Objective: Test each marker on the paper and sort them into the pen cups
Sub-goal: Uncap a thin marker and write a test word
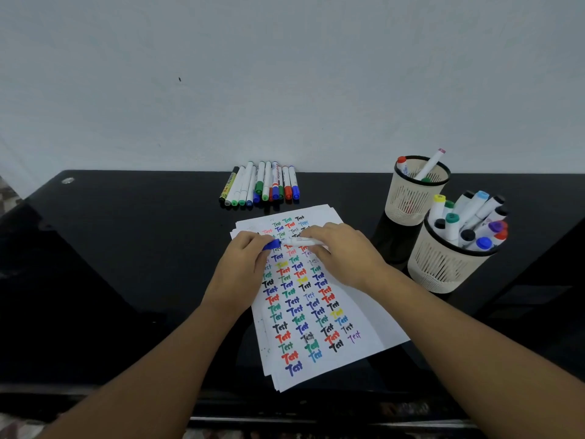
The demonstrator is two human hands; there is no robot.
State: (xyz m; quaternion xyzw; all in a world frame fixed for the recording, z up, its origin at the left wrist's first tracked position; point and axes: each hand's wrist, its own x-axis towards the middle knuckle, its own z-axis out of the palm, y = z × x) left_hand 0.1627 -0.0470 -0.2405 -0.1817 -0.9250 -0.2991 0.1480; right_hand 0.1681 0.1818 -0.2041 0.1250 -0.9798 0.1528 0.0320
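A stack of white paper (364,321) covered in coloured "Test" words lies on the black table. Over its upper part my right hand (345,255) grips a white marker (304,241) lying level. My left hand (242,261) pinches the marker's blue cap (271,244) at the marker's left end; whether cap and marker touch I cannot tell. A row of several markers (261,185) lies by the wall. Two beige mesh pen cups stand at the right: the far cup (411,198) holds three markers, the near cup (443,270) is packed with several.
The glossy black table (126,264) runs up to a white wall. Its front edge lies just below the paper. A small round metal fitting (67,180) sits at the table's back left corner.
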